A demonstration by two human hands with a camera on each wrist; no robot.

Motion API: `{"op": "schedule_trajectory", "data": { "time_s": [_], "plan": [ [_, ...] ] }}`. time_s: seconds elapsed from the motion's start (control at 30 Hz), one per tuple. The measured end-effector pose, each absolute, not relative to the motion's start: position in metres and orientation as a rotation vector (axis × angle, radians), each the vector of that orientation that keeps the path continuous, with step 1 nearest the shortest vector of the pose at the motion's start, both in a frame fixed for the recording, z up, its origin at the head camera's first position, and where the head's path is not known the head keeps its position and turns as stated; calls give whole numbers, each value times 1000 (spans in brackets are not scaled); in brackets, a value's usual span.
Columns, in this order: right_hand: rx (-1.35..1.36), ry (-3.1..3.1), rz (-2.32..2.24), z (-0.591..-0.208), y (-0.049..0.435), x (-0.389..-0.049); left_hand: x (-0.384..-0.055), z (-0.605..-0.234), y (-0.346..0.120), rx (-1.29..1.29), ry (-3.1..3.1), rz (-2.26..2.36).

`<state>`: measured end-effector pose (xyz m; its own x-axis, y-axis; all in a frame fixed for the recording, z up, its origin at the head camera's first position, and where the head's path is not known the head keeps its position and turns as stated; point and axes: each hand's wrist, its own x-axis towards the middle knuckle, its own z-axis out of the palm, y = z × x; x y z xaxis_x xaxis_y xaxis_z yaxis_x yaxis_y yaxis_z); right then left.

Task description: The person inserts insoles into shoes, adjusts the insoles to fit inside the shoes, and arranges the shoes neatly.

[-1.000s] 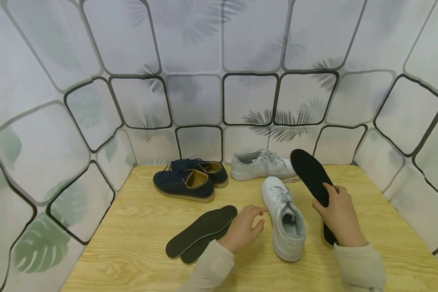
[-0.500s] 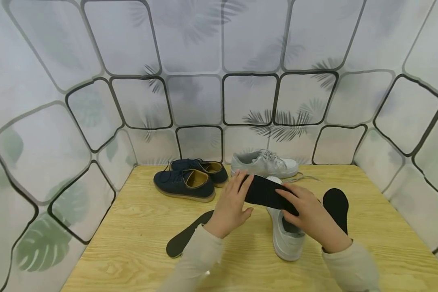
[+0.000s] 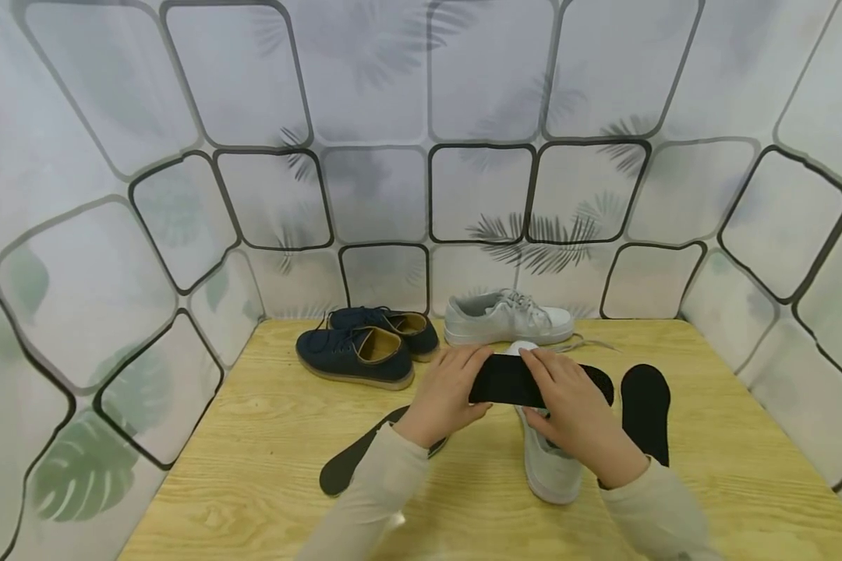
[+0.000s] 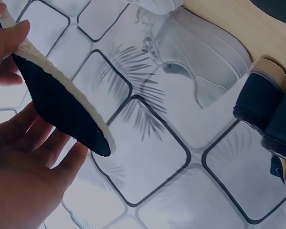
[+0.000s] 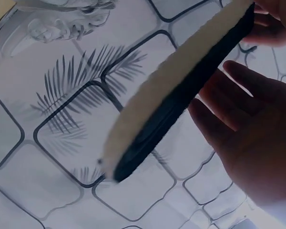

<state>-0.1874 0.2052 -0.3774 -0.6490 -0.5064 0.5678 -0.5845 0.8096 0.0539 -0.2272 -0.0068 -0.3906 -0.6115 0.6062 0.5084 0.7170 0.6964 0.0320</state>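
Observation:
Both hands hold a black insole (image 3: 501, 380) up over the front white sneaker (image 3: 550, 471), which stands on the table with its heel towards me. My left hand (image 3: 438, 397) grips the insole's left end, fingers over the top edge and thumb below. Further along, my right hand (image 3: 578, 409) grips it the same way, and a rounded end sticks out beyond the hand. A pale fleecy layer (image 5: 167, 76) backs the black face in the right wrist view. Much of the sneaker's upper is hidden behind the hands. Beside it at right lies a second black insole (image 3: 645, 405).
Two overlapping dark grey insoles (image 3: 354, 460) lie at left, partly under my left forearm. Behind are a pair of navy shoes (image 3: 354, 358) and another white sneaker (image 3: 498, 319) with a loose lace trailing right. A patterned curtain (image 3: 375, 195) encloses the wooden table (image 3: 238, 460).
My right hand has carried the black insole from the right to above the front sneaker. My left hand has come up and taken its left end; the insole now lies nearly level.

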Motion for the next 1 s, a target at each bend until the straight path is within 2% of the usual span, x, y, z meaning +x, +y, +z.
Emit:
{"op": "schedule_trajectory", "data": {
  "time_s": [0.37, 0.53, 0.63, 0.8, 1.0],
  "plan": [
    [682, -2338, -25, -366, 191, -191, -228, -386, 14, -1037, -2215, -442],
    [567, -2349, 230, -346, 223, -197, -229, -387, 23, -851, -2113, -619],
    [378, -2476, 545, -333, 247, -196, -227, -389, 31, -877, -2120, -682],
    [78, -2794, 872, -328, 271, -186, -224, -398, 62, -1112, -2275, -452],
    [106, -2994, 816, -332, 285, -168, -228, -411, 101, -1127, -2466, 64]
  ]
}}
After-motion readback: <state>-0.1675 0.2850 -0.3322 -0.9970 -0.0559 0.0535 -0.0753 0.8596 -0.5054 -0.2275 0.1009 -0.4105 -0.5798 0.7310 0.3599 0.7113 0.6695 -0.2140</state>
